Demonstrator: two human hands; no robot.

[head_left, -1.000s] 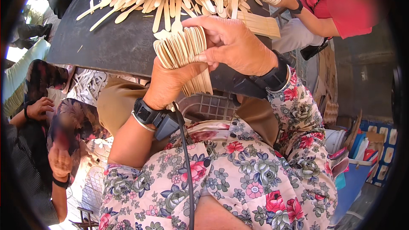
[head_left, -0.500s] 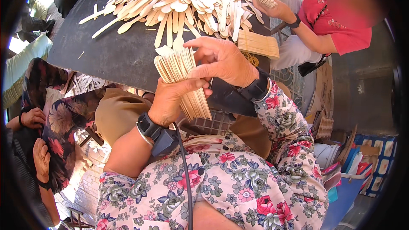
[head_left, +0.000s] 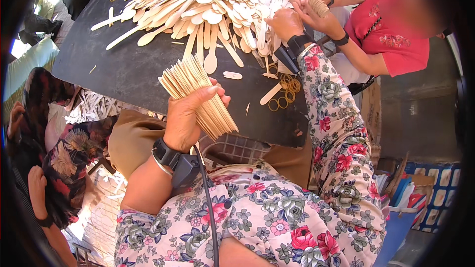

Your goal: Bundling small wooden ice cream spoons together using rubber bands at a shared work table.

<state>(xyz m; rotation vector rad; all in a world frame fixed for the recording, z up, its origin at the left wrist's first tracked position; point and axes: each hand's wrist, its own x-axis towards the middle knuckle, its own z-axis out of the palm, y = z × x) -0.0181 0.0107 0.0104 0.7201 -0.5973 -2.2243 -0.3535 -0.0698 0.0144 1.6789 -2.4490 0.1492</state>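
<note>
A thick fanned bundle of wooden spoons (head_left: 198, 96) stands tilted above the table's near edge. My left hand (head_left: 185, 118) is closed around its middle. My right hand (head_left: 286, 23) is stretched out to the right side of a large heap of wooden spoons (head_left: 198, 0); its fingers are mostly hidden. Below my right wrist, several tan rubber bands (head_left: 289, 86) lie on the dark table (head_left: 133, 69). One loose wooden spoon (head_left: 270, 94) rests against them, and another spoon (head_left: 210, 62) sticks out from the heap's near side.
Across to the right, a person in a red top holds a small round bundle (head_left: 318, 6) close to my right hand. Another person's hand (head_left: 37, 188) shows at the left. A blue bin (head_left: 398, 227) stands at lower right. A cable (head_left: 210, 207) hangs from my left wrist.
My right hand has left the bundle and reached out to the upper right. The left hand has shifted left with the bundle. A flat wooden stack is gone from beside the rubber bands.
</note>
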